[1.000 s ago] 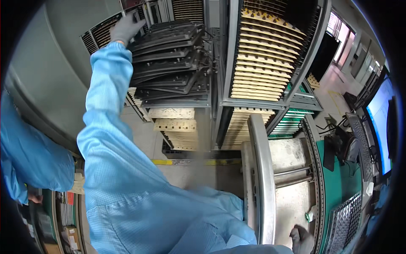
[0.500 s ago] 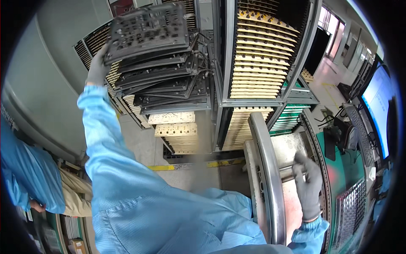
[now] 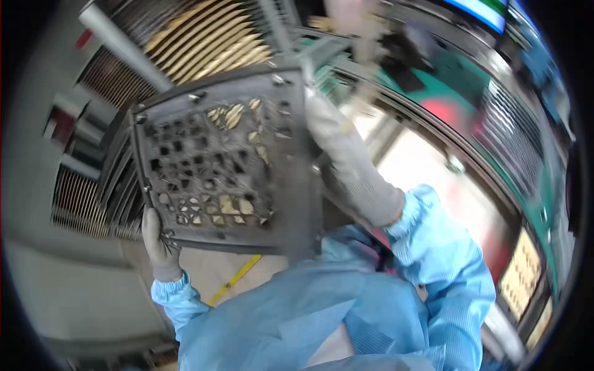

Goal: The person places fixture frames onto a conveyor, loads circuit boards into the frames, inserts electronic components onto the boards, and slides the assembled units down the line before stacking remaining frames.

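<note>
A black circuit-board carrier point(image 3: 207, 179), a flat rectangular frame with many cut-outs and small metal clips along its edges, is held up in front of my body. My left hand point(image 3: 159, 244), in a grey glove, grips its lower left corner, thumb on the near face. On the other side my right hand point(image 3: 346, 151), also gloved, holds the right edge; its fingertips are blurred and partly hidden. Through the cut-outs, pale patches show from behind. Left of the held carrier stands a stack of similar black carriers point(image 3: 120, 185), smeared by motion.
Behind the carrier rises a rack of cream boards point(image 3: 204, 43). To the right runs a conveyor point(image 3: 417, 167) with a bright bed and dark rails. Beyond it are a green-topped bench point(image 3: 458, 74), a clear ridged tray point(image 3: 510, 136) and a monitor point(image 3: 482, 11). A yellow strip point(image 3: 235, 280) crosses the floor.
The top carrier has left the stack and is now held in both hands. My right hand has moved from the conveyor to its right edge. The view has swung to the right.
</note>
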`<state>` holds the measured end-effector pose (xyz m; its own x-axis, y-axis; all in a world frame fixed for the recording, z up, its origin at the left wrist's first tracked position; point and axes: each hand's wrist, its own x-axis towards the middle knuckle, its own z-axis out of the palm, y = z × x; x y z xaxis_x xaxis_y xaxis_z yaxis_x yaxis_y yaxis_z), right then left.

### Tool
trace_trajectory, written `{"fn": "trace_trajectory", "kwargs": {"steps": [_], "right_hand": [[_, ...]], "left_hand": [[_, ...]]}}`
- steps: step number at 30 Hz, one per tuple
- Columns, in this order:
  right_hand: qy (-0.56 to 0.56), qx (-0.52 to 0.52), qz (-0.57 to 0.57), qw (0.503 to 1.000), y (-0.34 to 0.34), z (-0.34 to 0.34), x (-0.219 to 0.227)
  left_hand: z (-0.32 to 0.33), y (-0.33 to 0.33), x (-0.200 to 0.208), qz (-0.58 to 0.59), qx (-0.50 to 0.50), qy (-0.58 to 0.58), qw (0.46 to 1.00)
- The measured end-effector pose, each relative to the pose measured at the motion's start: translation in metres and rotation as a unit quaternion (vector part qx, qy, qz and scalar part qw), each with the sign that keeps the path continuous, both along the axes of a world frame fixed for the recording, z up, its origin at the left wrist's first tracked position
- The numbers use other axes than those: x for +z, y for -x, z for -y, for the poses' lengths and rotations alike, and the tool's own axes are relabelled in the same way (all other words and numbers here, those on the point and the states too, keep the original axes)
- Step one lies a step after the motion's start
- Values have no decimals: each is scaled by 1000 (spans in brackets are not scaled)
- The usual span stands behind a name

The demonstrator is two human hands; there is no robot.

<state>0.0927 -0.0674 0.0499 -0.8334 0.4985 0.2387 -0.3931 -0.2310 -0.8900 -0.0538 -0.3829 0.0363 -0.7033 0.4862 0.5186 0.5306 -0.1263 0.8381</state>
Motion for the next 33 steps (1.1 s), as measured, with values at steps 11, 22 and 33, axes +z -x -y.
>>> {"fn": "trace_trajectory", "kwargs": {"steps": [11, 22, 33], "right_hand": [[-260, -390, 432, 770, -170, -112, -94], [74, -388, 214, 893, -219, -145, -122], [39, -407, 262, 874, -221, -148, -134]], "left_hand": [[-273, -3, -29, 3, -281, 319, 905], [-361, -22, -81, 140, -367, 416, 820], [-351, 14, -12, -298, -224, 382, 846]]}}
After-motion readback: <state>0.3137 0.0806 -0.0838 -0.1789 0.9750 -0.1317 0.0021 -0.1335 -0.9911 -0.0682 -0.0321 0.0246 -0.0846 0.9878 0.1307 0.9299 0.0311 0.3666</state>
